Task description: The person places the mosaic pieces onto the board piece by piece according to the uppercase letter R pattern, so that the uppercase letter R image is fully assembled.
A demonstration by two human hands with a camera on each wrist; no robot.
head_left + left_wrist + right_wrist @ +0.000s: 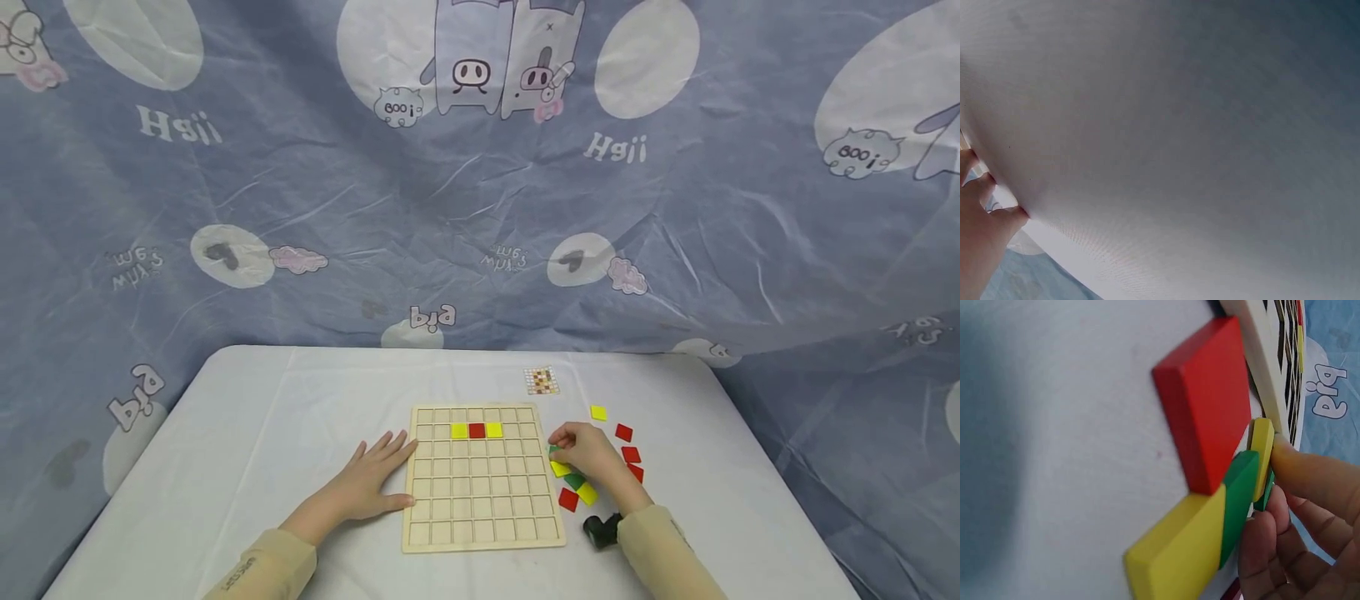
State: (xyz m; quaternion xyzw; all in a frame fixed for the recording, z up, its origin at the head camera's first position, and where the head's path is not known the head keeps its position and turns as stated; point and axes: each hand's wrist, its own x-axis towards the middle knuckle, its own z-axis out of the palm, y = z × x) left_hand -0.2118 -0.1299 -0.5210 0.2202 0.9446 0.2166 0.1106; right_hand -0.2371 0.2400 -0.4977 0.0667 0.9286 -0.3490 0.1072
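A pale wooden grid board point(483, 492) lies on the table, with two yellow tiles and a red tile point(477, 431) between them in its upper rows. My left hand point(367, 483) rests flat, fingers spread, fingertips and thumb at the board's left edge; its fingers point(1004, 219) show at the far left of the left wrist view. Beside the board's right edge, my right hand point(588, 450) has its thumb and index finger curled at a green tile point(554, 452). The thumb also lies against a yellow tile point(1262, 450) in the right wrist view. Part of the green tile is hidden.
Near the right hand lie loose tiles: a red tile point(568, 499), a yellow tile point(587, 493), a green tile point(574, 482) and several more. A black object point(600, 532) sits by the right sleeve. A small patterned card point(542, 381) lies behind the board.
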